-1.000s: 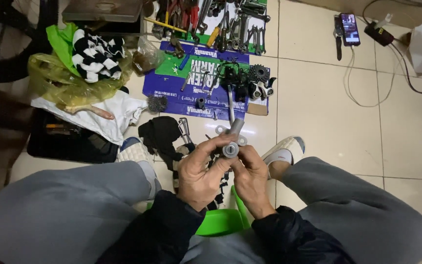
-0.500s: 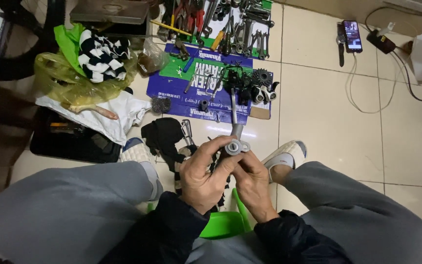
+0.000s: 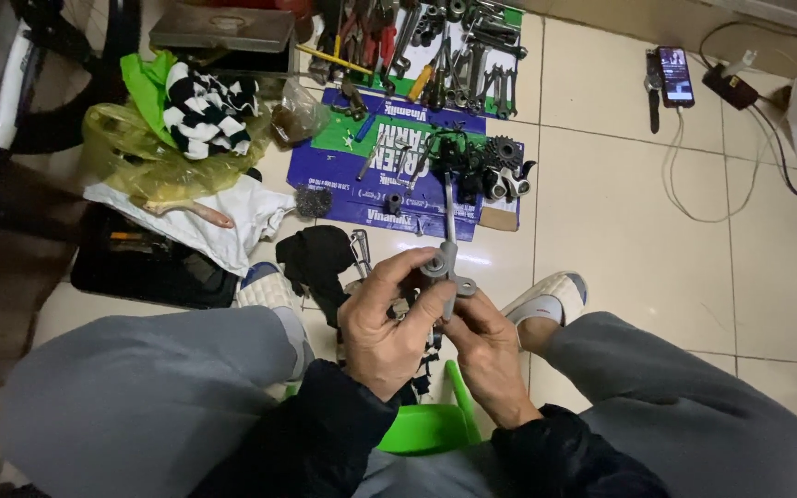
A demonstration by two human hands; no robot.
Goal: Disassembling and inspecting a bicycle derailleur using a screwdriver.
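Grey sweatpants point(image 3: 140, 397) fill the whole bottom of the view, knees spread out to 8 and 4 o'clock, with a white sneaker point(image 3: 546, 300) poking out by the right knee and a bright green plastic stool point(image 3: 426, 429) showing between the legs at 6. Next biggest is the cream tile floor point(image 3: 657, 258), then the blue and green flattened cardboard point(image 3: 362, 175) lying up around 12 o'clock, with a clump of black bike parts and a cog point(image 3: 495, 166) sitting on its right end. Above that, right at the top edge, there's a pile of wrenches and pliers point(image 3: 445, 55). Over at 10 o'clock you've got a yellow plastic bag point(image 3: 131, 157) with a black and white checkered cloth point(image 3: 205, 111) on top of it, and a white rag point(image 3: 223, 221) just below. A black cloth point(image 3: 315, 258) lies on the tiles just left of the hands. A phone point(image 3: 673, 76) lies way out at 1 o'clock with a cable running off it.

Dead centre: the left hand point(image 3: 385, 327) is curled round a small grey metal part point(image 3: 445, 272), thumb and fingers pinching its rounded hub. The right hand point(image 3: 491, 346) grips the same piece from below, fingers closed on its lower end. The part's thin rod sticks straight up toward 12.
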